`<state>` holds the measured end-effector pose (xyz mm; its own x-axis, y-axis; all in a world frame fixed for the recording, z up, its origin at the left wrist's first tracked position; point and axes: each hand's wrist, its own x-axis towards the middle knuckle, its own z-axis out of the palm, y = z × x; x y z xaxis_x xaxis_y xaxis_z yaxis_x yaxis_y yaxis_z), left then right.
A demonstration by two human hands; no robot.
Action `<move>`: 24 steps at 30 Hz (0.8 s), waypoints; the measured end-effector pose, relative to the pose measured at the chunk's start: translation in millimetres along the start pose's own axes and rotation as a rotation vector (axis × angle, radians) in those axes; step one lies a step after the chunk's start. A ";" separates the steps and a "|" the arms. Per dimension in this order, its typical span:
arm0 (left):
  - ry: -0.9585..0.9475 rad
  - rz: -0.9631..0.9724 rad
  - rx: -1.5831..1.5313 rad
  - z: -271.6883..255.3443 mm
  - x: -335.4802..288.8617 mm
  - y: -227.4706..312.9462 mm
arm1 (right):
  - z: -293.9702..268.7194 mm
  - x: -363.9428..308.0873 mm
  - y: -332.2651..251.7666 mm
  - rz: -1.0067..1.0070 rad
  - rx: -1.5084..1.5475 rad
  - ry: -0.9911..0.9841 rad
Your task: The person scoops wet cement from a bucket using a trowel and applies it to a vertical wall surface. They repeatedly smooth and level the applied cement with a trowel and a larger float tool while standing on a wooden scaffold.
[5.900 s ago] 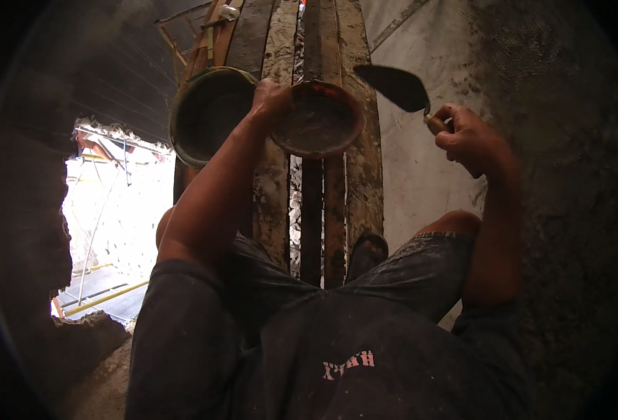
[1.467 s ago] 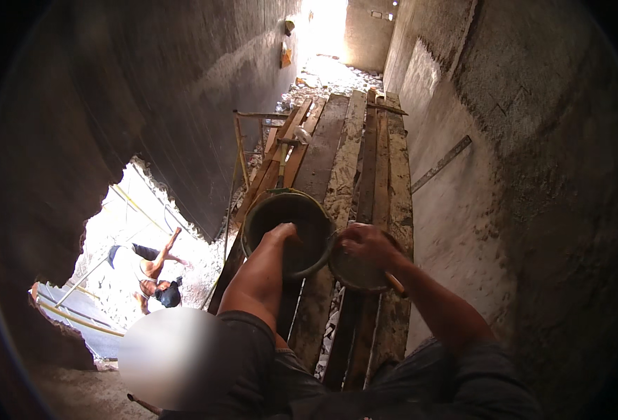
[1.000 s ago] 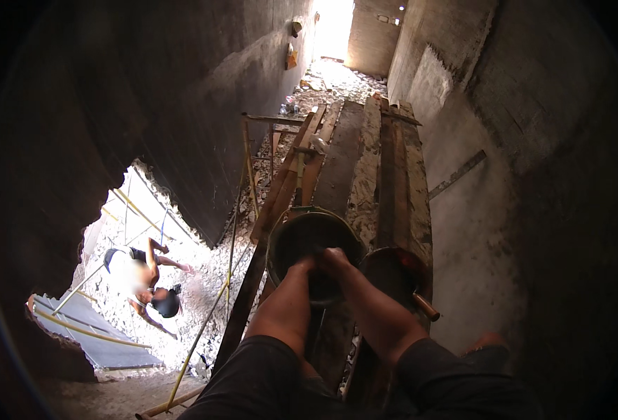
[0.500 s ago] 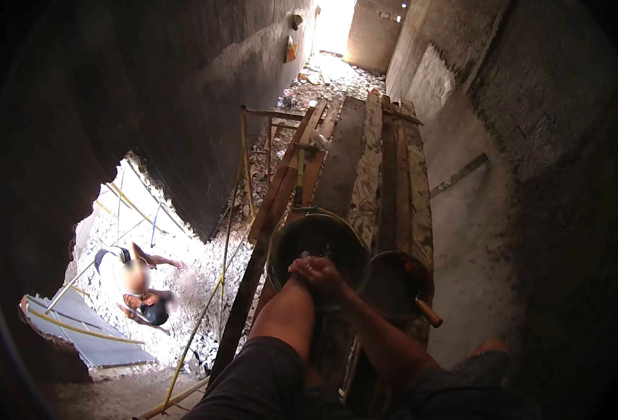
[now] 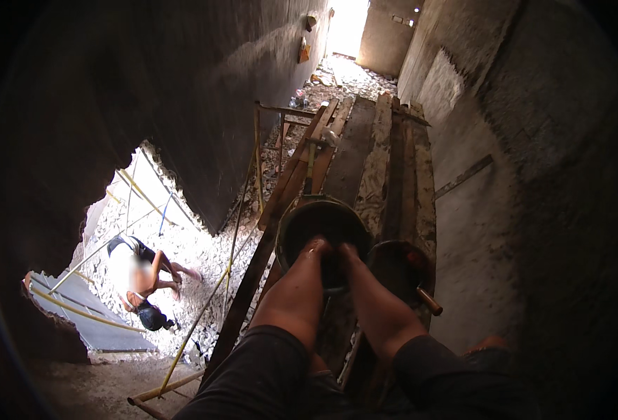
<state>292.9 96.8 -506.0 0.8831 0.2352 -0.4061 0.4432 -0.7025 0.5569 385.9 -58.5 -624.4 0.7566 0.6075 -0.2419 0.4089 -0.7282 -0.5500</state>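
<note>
A dark round bucket (image 5: 296,218) stands on the plank platform in front of me. My left hand (image 5: 316,246) and my right hand (image 5: 346,250) both reach down inside it, side by side, and their fingers are lost in its shadow. What they touch in there cannot be made out. Close on the right of the bucket sits a second dark, round container (image 5: 393,280), partly behind my right forearm. A tool with a wooden handle (image 5: 430,301) rests at it, the handle sticking out over its near right rim.
The platform is made of rough wooden planks (image 5: 344,164), with a long-handled tool (image 5: 310,168) lying beyond the bucket. Thin poles (image 5: 235,245) rise along its left edge. Concrete walls (image 5: 473,231) flank it. Through a broken opening, a person (image 5: 144,276) bends over pale rubble below.
My hands were together at the bucket's near side; now they are apart and deeper inside it. The view has shifted slightly, and the person below has changed posture.
</note>
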 end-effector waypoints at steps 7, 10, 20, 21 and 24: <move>-0.005 -0.078 0.044 -26.6 -18.3 -63.6 | -48.6 -62.7 -196.4 0.172 1.423 -0.081; -0.040 0.000 0.085 -31.3 -7.7 -41.2 | -57.8 -55.0 -186.0 0.096 0.961 0.158; -0.150 0.118 0.299 -54.9 8.0 -52.2 | 31.2 -56.3 -112.2 -0.175 0.928 0.061; -0.128 0.053 0.380 -58.3 -3.4 -78.9 | 39.0 -55.2 -152.5 -0.158 0.580 0.005; -0.085 0.284 0.661 -35.7 1.4 0.3 | -33.2 -90.7 -137.2 -0.074 0.269 0.156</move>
<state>299.7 120.9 -480.5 0.9234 -0.0511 -0.3805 -0.0117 -0.9944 0.1052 278.1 -24.2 -500.5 0.8075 0.5844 -0.0795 0.3316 -0.5613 -0.7583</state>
